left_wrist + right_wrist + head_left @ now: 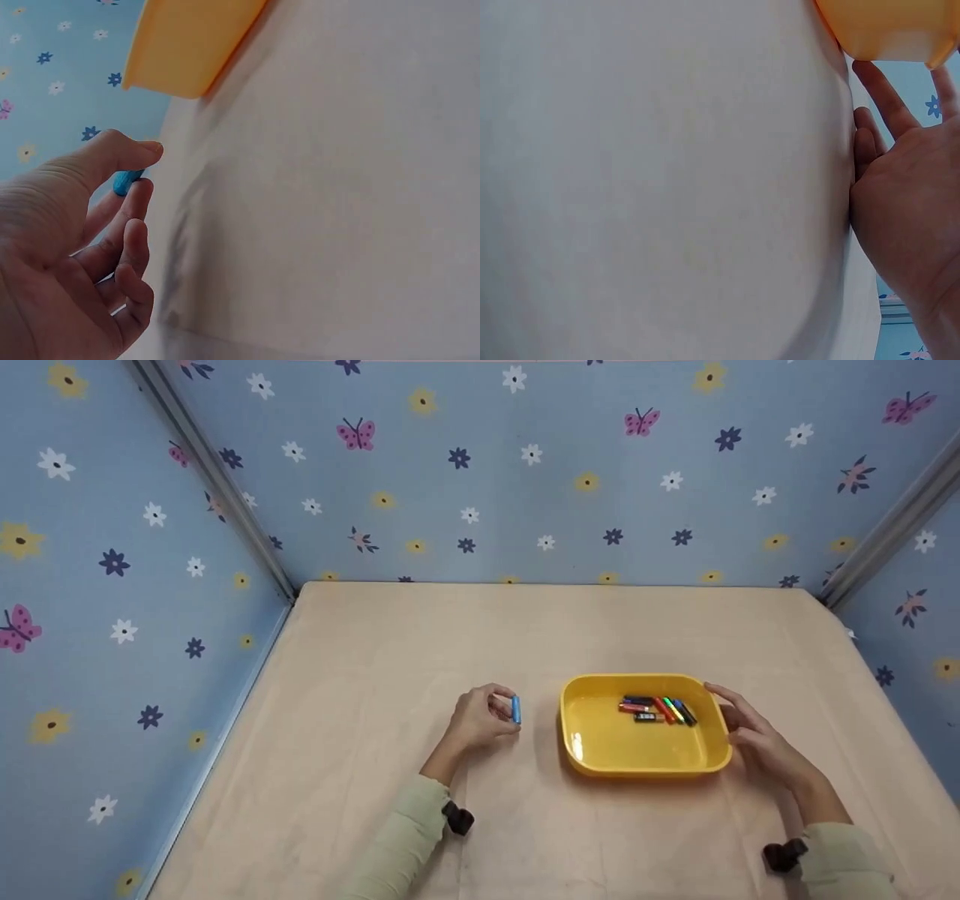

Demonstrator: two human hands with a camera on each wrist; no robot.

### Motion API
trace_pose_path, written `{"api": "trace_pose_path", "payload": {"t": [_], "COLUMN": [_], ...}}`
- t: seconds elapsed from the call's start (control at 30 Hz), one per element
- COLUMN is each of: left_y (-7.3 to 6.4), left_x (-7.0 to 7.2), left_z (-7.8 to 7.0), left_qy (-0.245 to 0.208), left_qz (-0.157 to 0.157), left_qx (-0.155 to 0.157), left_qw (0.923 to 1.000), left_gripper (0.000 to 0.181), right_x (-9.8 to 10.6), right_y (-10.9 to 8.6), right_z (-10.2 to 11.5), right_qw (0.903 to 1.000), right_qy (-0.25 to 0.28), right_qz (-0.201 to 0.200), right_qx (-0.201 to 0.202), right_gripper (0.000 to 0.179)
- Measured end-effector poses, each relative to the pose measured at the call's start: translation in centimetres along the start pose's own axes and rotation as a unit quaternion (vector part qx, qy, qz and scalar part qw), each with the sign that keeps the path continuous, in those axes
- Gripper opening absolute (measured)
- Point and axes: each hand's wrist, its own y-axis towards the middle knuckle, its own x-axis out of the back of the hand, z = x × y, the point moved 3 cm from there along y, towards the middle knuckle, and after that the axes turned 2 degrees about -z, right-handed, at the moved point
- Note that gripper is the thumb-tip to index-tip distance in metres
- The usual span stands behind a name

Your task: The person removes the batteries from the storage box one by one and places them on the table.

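My left hand (pixel 480 715) pinches a small blue battery (pixel 516 710) between thumb and fingertips, just above the table and left of the yellow tub. In the left wrist view the battery's teal end (pixel 126 182) shows between thumb and finger. The yellow tub (pixel 622 754) stands right of centre, with several batteries (pixel 666 711) in red, green, blue and black lying loose toward its back right. Against the tub's right side rests my right hand (pixel 769 750), its fingers extended to the wall and rim. In the right wrist view, extended fingers (pixel 889 101) reach the tub's outside.
A beige cloth (pixel 337 720) covers the table. Blue flowered panels (pixel 495 472) enclose the back and both sides, with grey metal posts (pixel 217 480) at the corners. Black wrist cameras (pixel 457 817) sit on both green sleeves.
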Motion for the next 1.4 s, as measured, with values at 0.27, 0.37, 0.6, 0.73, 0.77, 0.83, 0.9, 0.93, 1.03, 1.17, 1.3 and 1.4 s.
{"api": "trace_pose_path", "payload": {"t": [0.27, 0.37, 0.6, 0.73, 0.77, 0.83, 0.9, 0.93, 1.03, 1.17, 1.3, 1.4], "left_y": [-0.2, -0.4, -0.8, -1.0, -1.2, -1.2, -1.1, -1.0, -0.4, 0.9, 0.7, -0.1], "left_x": [-0.2, -0.2, -0.3, -0.3, -0.2, -0.2, -0.1, -0.1, 0.1, 0.4, 1.4, 2.0], "left_z": [0.5, -0.1, -0.5, -0.5, -1.0, -1.0, -1.0, -1.1, -0.6, 0.2, -1.6, -3.5], "left_qy": [0.084, 0.105, 0.113, 0.119, 0.124, 0.123, 0.119, 0.117, 0.117, 0.131, 0.119, 0.109], "left_qz": [-0.004, -0.003, 0.001, 0.0, -0.001, -0.002, 0.003, 0.008, 0.028, 0.041, 0.031, 0.019], "left_qx": [0.033, 0.047, 0.069, 0.066, 0.066, 0.069, 0.073, 0.072, 0.076, 0.067, 0.061, 0.063], "left_qw": [0.9959, 0.9934, 0.9911, 0.9907, 0.9901, 0.99, 0.9902, 0.9904, 0.9898, 0.9882, 0.9906, 0.9919], "left_gripper": [0.043, 0.044, 0.045, 0.043, 0.043, 0.044, 0.046, 0.048, 0.056, 0.066, 0.063, 0.059], "right_x": [0.0, 0.0, -0.3, -0.4, -0.4, -0.4, -0.4, -0.4, -0.3, -0.1, 0.0, 0.0], "right_y": [0.0, 0.0, -0.1, 0.0, 0.0, 0.0, 0.0, 0.0, 0.0, 0.0, 0.0, 0.1], "right_z": [0.0, -0.1, -0.2, -0.3, -0.2, -0.2, -0.2, -0.2, -0.3, -0.3, -0.2, -0.1], "right_qw": [1.0, 1.0, 0.9998, 0.9999, 0.9999, 1.0, 1.0, 1.0, 1.0, 1.0, 1.0, 1.0], "right_qy": [-0.002, -0.005, -0.016, -0.012, -0.011, -0.004, 0.001, 0.002, 0.005, -0.003, -0.008, -0.008], "right_qz": [0.006, 0.006, -0.004, -0.006, -0.007, -0.006, -0.003, -0.001, 0.0, -0.002, -0.004, -0.004], "right_qx": [-0.006, -0.005, -0.006, 0.0, 0.001, 0.0, 0.001, 0.002, 0.001, 0.001, 0.002, 0.0], "right_gripper": [0.082, 0.082, 0.083, 0.082, 0.082, 0.082, 0.082, 0.082, 0.081, 0.082, 0.082, 0.082]}}
